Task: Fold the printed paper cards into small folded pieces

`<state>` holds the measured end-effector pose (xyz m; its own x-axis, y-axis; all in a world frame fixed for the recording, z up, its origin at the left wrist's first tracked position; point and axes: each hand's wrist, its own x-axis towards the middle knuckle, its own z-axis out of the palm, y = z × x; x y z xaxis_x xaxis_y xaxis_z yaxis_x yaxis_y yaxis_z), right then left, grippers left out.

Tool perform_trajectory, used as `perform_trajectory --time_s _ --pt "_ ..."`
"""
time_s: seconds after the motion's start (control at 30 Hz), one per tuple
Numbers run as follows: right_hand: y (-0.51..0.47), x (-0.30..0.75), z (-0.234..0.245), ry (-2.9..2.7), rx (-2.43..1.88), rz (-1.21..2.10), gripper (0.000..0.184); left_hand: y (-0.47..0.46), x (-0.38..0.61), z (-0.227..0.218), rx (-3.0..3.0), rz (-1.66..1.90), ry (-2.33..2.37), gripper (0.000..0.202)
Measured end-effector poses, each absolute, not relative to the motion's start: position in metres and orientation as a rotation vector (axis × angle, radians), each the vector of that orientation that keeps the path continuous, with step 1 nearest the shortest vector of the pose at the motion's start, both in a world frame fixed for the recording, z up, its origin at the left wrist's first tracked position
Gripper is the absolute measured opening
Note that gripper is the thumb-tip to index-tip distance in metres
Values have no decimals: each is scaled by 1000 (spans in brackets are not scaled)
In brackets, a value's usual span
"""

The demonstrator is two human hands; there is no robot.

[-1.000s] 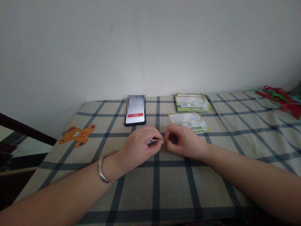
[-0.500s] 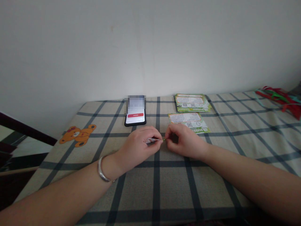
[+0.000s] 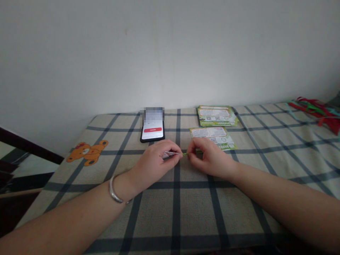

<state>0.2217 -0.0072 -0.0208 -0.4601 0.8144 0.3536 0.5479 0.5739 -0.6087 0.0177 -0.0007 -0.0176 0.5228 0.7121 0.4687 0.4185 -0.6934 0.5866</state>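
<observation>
My left hand (image 3: 156, 161) pinches a small printed card (image 3: 170, 154) edge-on between thumb and fingers, just above the checked cloth (image 3: 186, 212). A silver bracelet (image 3: 114, 191) sits on that wrist. My right hand (image 3: 209, 157) is closed in a pinch on a thin green string (image 3: 185, 154) whose end meets the card's right edge. The two hands almost touch at the middle of the cloth.
A phone (image 3: 152, 125) with a lit screen lies behind my hands. One green card (image 3: 212, 136) lies flat beside it, a stack of cards (image 3: 216, 115) behind that. Red and green ribbons (image 3: 316, 109) lie at the far right. A bear print (image 3: 87, 152) marks the cloth's left; the wall is close behind.
Both hands have shifted slightly up and away from me, staying pinched together. The right hand has drawn a short length of green string out from the card's edge.
</observation>
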Motion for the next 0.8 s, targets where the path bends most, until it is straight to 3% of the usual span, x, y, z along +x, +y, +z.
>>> perform_trajectory --time_s 0.33,0.53,0.8 --pt "-8 223 -19 -2096 -1031 613 7 -1 15 -18 2269 1018 1001 6" --pt "-3 227 -22 -1987 -1008 665 7 0 12 -28 2073 1147 876 29" --pt "-1 227 -24 -1905 -956 648 6 6 13 -29 2236 1196 1052 22"
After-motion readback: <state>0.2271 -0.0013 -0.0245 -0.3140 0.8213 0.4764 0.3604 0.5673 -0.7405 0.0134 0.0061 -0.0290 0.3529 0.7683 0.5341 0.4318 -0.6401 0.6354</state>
